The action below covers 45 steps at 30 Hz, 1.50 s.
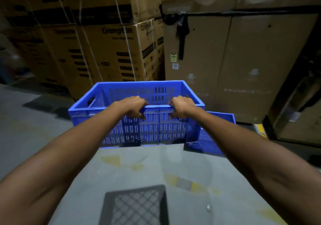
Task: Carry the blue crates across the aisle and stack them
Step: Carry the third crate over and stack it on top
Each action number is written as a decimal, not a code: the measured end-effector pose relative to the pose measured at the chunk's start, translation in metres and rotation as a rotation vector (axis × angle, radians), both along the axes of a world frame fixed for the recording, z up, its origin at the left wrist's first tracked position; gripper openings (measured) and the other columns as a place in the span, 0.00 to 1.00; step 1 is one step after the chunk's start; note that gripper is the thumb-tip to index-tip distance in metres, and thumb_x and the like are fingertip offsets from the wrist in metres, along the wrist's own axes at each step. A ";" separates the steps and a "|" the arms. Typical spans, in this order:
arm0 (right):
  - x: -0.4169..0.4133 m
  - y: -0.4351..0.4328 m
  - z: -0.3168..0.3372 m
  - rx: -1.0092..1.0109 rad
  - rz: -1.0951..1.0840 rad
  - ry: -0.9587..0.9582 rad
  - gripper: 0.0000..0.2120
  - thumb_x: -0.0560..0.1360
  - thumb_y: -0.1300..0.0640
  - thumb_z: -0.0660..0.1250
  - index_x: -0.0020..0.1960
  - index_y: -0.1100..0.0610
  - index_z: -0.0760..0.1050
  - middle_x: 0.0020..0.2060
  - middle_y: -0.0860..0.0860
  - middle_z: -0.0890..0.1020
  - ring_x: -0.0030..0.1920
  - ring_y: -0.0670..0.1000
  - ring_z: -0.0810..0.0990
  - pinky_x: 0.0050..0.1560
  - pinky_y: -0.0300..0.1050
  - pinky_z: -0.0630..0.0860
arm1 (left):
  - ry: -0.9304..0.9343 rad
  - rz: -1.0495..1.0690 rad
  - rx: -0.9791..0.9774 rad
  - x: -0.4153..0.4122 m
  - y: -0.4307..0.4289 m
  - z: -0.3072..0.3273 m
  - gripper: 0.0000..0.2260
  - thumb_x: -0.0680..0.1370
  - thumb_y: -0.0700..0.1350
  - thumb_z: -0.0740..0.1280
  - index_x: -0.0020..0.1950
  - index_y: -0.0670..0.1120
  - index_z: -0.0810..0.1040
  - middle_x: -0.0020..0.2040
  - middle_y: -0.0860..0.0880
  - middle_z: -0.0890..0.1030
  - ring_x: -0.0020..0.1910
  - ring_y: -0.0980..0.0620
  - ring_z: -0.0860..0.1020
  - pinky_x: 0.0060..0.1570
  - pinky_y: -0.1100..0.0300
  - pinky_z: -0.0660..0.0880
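Head view, nearest first: a dark grey mesh-bottomed tray or crate [137,205] lies on the grey floor [52,120] at the lower edge of the picture, between the two bare forearms that reach forward from either side. Worn yellow paint marks and a small pale scrap [209,208] dot the floor around it.

Farther out, the two hands meet on the near long wall of a blue crate [139,113]. The left hand [134,107] grips the top rim just left of the wall's middle rib, with its fingers curled over the edge and down the slotted outer face. The right hand [180,107] grips the same rim just right of that rib in the same way. Both hands are closed on the rim, near each other but apart, with a short stretch of rim bare between them. The crate is open-topped and looks empty, its slotted walls upright, with a handle hole in its left end. Whether its base rests on the floor or is lifted clear of it cannot be told.

Just behind the right forearm, a second blue crate [220,120] shows at the first crate's right end, lower and partly hidden; whether the two touch cannot be told.

Beyond the crates, stacked brown cartons [107,51] bound with white straps and printed "Crompton" stand on the left. A tall plain cardboard box [243,65] with a black strap hanging down its face stands on the right.
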State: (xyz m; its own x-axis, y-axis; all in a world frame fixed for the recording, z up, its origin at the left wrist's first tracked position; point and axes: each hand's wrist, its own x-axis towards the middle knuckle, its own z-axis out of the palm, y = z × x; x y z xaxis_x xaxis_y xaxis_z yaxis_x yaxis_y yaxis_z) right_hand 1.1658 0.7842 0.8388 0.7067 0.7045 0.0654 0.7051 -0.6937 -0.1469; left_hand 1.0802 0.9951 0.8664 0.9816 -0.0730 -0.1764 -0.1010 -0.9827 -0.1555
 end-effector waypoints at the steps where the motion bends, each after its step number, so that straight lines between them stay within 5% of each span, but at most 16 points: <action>1: 0.013 0.001 0.000 0.004 -0.020 0.002 0.18 0.63 0.45 0.78 0.42 0.54 0.75 0.38 0.50 0.77 0.46 0.57 0.80 0.40 0.49 0.71 | 0.004 -0.009 -0.007 0.018 0.004 0.001 0.18 0.70 0.56 0.74 0.54 0.49 0.77 0.48 0.46 0.81 0.47 0.43 0.78 0.47 0.49 0.77; 11: 0.183 0.020 -0.043 0.059 -0.176 -0.050 0.11 0.67 0.48 0.74 0.38 0.50 0.72 0.34 0.49 0.76 0.39 0.57 0.78 0.36 0.48 0.67 | -0.161 -0.062 -0.007 0.212 0.033 -0.048 0.11 0.72 0.51 0.73 0.49 0.53 0.74 0.41 0.51 0.75 0.40 0.47 0.74 0.39 0.52 0.74; 15: 0.273 0.024 -0.062 0.059 -0.168 -0.055 0.09 0.68 0.49 0.74 0.45 0.51 0.78 0.36 0.50 0.79 0.40 0.57 0.79 0.37 0.48 0.67 | -0.167 -0.045 -0.005 0.298 0.033 -0.068 0.11 0.73 0.49 0.72 0.43 0.53 0.68 0.41 0.48 0.76 0.40 0.44 0.74 0.38 0.52 0.73; 21: 0.381 0.037 -0.111 0.083 -0.188 -0.040 0.11 0.67 0.48 0.75 0.41 0.52 0.76 0.40 0.53 0.82 0.43 0.60 0.81 0.38 0.47 0.67 | -0.163 -0.024 0.008 0.407 0.044 -0.111 0.09 0.71 0.50 0.72 0.44 0.50 0.73 0.41 0.49 0.78 0.40 0.45 0.76 0.38 0.54 0.72; 25: 0.437 0.055 -0.173 0.084 -0.208 -0.005 0.12 0.68 0.48 0.75 0.38 0.50 0.71 0.39 0.54 0.82 0.43 0.60 0.81 0.39 0.48 0.67 | -0.160 -0.027 0.019 0.466 0.061 -0.175 0.14 0.71 0.51 0.73 0.40 0.53 0.67 0.35 0.52 0.72 0.36 0.47 0.73 0.38 0.54 0.74; 36: 0.564 0.093 -0.424 0.073 -0.194 -0.090 0.10 0.67 0.48 0.75 0.44 0.50 0.78 0.36 0.50 0.78 0.41 0.57 0.79 0.38 0.48 0.67 | -0.183 -0.125 -0.047 0.600 0.107 -0.430 0.10 0.72 0.48 0.72 0.41 0.54 0.70 0.37 0.51 0.75 0.38 0.47 0.75 0.40 0.52 0.73; 45: 0.588 0.088 -0.561 0.099 -0.227 -0.135 0.11 0.66 0.50 0.75 0.37 0.48 0.72 0.34 0.49 0.75 0.36 0.56 0.74 0.37 0.49 0.67 | -0.281 -0.190 -0.023 0.635 0.109 -0.568 0.10 0.73 0.51 0.72 0.52 0.55 0.76 0.42 0.51 0.79 0.40 0.47 0.76 0.41 0.51 0.74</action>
State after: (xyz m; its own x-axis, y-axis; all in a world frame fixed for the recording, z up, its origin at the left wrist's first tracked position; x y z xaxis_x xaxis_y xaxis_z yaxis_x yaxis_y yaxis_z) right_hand 1.7543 0.8718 0.2777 0.8259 0.5145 0.2306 0.5511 -0.8232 -0.1369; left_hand 1.7147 1.1038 0.2980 0.9600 -0.2602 0.1032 -0.2390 -0.9540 -0.1812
